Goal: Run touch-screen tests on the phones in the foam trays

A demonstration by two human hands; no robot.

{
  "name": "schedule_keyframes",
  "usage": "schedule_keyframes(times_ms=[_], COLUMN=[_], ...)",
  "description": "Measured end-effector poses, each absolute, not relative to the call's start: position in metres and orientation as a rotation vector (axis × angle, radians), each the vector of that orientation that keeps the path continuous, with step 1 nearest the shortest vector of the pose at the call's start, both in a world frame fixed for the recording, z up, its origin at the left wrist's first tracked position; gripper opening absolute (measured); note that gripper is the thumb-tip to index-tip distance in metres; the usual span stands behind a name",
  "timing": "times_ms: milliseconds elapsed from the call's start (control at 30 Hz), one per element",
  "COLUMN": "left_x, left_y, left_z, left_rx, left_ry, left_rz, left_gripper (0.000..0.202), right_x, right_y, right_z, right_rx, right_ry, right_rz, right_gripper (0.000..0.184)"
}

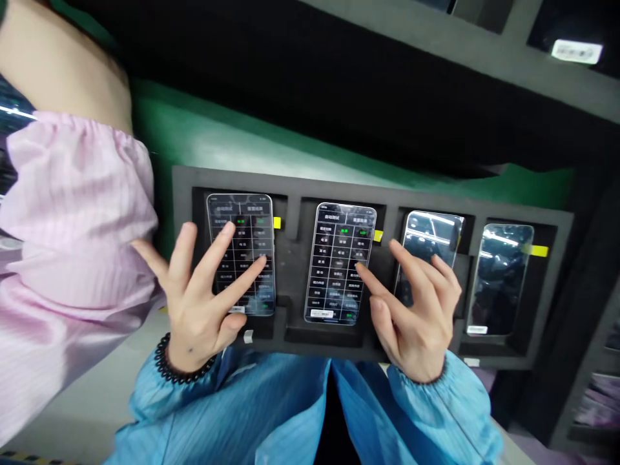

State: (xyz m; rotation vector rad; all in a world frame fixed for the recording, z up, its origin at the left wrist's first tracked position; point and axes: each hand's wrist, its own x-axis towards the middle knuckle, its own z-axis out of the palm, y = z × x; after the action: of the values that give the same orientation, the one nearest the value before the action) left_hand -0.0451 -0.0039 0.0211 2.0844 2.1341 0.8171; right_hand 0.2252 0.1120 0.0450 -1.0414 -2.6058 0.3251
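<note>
Several smartphones lie face up in the recesses of a black foam tray (290,271). The leftmost smartphone (247,284) has its screen lit with a grid of test buttons. Over it my left hand (198,290) is spread, the index fingertip at the right side of the screen. The second smartphone (334,258) shows the same grid, some entries in green. My right hand (416,303) has its index finger extended to that screen's right edge, the other fingers apart. Partly behind this hand lies a third smartphone (431,232) with a dark, reflecting screen. Neither hand grips anything.
At the right end of the tray sits a fourth dark smartphone (498,278). Yellow tabs (537,250) stick beside the recesses. Another person's pink sleeve (77,239) reaches in at the left. A second foam tray (513,64) stands beyond, above the green surface (217,135).
</note>
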Motion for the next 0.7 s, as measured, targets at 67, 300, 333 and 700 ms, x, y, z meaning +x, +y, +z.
schedule_keyframes(times_ms=[67, 300, 333, 700], left_x=[-0.046, -0.044, -0.043, -0.056], left_y=[-0.004, -0.005, -0.005, -0.083], left_z=[0.021, 0.025, 0.027, 0.018], left_rx=[2.089, 1.939, 1.929, 0.967], left_ry=[2.156, 2.355, 2.352, 2.610], left_rz=[0.838, 1.038, 1.041, 0.765], left_gripper=[0.062, 0.064, 0.063, 0.046], right_x=[0.225, 0.231, 0.234, 0.324], right_y=[0.112, 0.110, 0.109, 0.080], right_z=[0.043, 0.046, 0.047, 0.049], right_rx=[-1.055, -1.042, -1.047, -1.761], right_ry=[-2.605, -2.354, -2.315, -1.886], right_rz=[0.337, 0.334, 0.333, 0.225], right_gripper=[0.050, 0.057, 0.056, 0.053])
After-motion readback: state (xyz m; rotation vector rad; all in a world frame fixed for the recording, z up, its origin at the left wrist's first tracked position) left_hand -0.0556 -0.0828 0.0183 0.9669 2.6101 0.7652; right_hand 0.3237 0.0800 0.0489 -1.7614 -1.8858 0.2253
